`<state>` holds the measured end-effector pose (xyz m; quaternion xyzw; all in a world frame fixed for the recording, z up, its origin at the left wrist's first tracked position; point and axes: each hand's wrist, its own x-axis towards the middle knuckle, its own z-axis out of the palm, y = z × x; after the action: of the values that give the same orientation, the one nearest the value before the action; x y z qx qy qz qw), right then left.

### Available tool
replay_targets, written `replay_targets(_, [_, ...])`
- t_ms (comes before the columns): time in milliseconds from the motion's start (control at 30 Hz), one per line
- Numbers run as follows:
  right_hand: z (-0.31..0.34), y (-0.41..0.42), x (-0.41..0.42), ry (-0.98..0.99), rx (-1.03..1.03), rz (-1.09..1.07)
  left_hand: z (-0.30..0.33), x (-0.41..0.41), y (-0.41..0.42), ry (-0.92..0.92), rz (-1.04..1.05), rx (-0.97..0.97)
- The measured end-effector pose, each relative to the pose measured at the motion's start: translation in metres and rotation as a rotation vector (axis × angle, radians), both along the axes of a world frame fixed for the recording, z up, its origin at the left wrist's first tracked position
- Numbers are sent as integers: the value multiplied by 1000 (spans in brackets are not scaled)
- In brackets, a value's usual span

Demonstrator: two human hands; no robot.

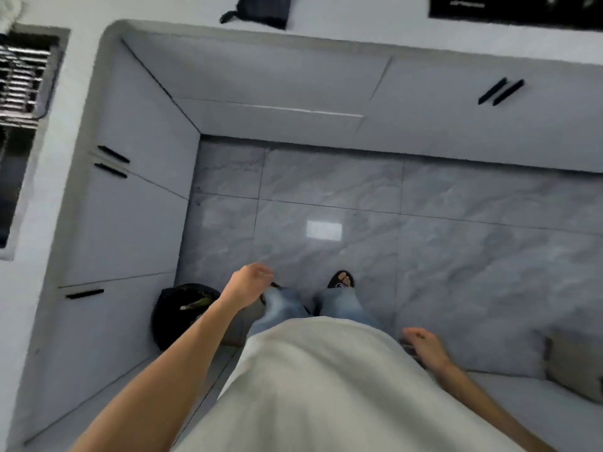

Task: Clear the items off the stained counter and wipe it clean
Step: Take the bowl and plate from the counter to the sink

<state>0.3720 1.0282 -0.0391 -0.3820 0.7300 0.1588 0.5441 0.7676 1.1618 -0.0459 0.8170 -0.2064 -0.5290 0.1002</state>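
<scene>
Below, black bin [182, 316] with dark contents unclear, left hand [249, 282] and right hand [422, 344] loosely curled, empty.

Your whole view is smeared with motion blur, so fine detail is lost. Your left hand [249, 282] blurs at the fingers; whether they pinch anything cannot be told. Your right hand [421, 344] is partly hidden behind your shirt [319, 386]. One sandal [341, 279] shows; your jeans [284, 305] cover the other foot. The dark bag [261, 9] and the black panel [515, 9] on the counter [359, 31] are cut by the top edge.
</scene>
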Motion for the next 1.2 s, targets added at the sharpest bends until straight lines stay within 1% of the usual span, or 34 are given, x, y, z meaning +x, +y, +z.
replay_targets(133, [-4, -41, -29, -50, -72, -129, -6, -21, -40, -38, -110, 94])
replay_targets(233, [-3, -81, -38, -93, -133, -208, -6, -29, -59, -29, -94, 147])
replay_targets(367, [-2, -141, -42, -156, -234, -337, -4, -27, -84, -12, -150, 201])
replay_targets(500, [3, -183, -51, -156, -305, -414, -13, -17, -129, 22, -216, 315])
replay_targets(600, [6, -200, -59, -130, -299, -442, -16, -16, -185, -3, -309, 345])
replay_targets(667, [7, -200, -67, -71, -276, -478, -10, -23, -234, -30, -383, 328])
replay_targets(733, [9, -190, -74, -34, -244, -563, -7, -41, -287, -35, -479, 308])
replay_targets(833, [8, -170, -83, -31, -180, -773, -4, -78, -367, -7, -576, 259])
replay_targets(900, [8, -151, -87, -15, -125, -864, 1, -105, -417, 14, -688, 224])
replay_targets(967, [9, -134, -88, 11, -87, -949, 7, -137, -463, 52, -755, 185])
replay_targets(1067, [4, -118, -93, 27, 2, -1110, 9, -184, -525, 80, -869, 110])
replay_targets(1133, [2, -116, -102, 11, 54, -1273, 8, -216, -560, 100, -941, 66])
replay_targets(1200, [-4, -121, -119, 19, 64, -1399, 4, -245, -591, 105, -993, 37])
